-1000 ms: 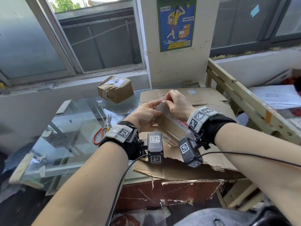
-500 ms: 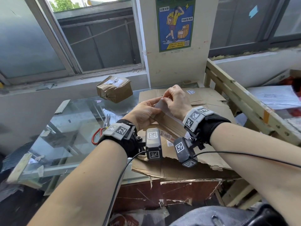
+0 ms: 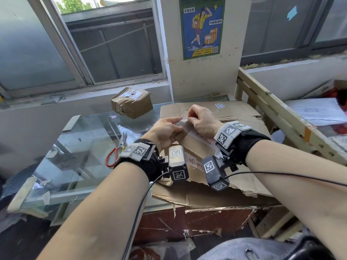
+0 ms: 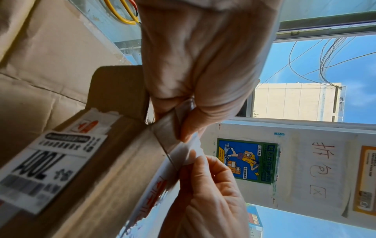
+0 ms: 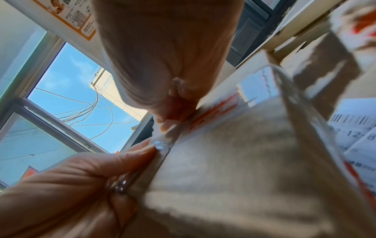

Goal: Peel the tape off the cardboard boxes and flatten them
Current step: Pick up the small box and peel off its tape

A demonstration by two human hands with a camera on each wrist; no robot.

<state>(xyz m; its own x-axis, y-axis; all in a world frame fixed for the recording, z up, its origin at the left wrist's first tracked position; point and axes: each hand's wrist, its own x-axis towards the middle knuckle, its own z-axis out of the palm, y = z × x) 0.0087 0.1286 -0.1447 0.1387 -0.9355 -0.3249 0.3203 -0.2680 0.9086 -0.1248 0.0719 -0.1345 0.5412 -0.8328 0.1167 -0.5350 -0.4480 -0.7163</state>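
Observation:
A long narrow cardboard box (image 3: 195, 145) with a white shipping label (image 4: 46, 169) and red-printed tape is held above the table. My left hand (image 3: 176, 126) grips its far end, thumb lying along the edge (image 5: 142, 154). My right hand (image 3: 189, 119) pinches the loose end of the clear tape (image 4: 187, 151) at that same corner; the strip is lifted off the cardboard there. In the right wrist view my right fingertips (image 5: 171, 119) pinch the tape beside the red print. A second box (image 3: 132, 102), wrapped in tape, sits at the back.
Red-handled scissors (image 3: 116, 152) lie on the glass table (image 3: 75, 156) left of my hands. Flattened cardboard sheets (image 3: 234, 113) are under the held box. A wooden frame (image 3: 281, 119) runs along the right, with papers beyond it.
Both hands keep hold of the long box and have lifted slightly. My right fingers have shifted their pinch on the tape end at the far corner.

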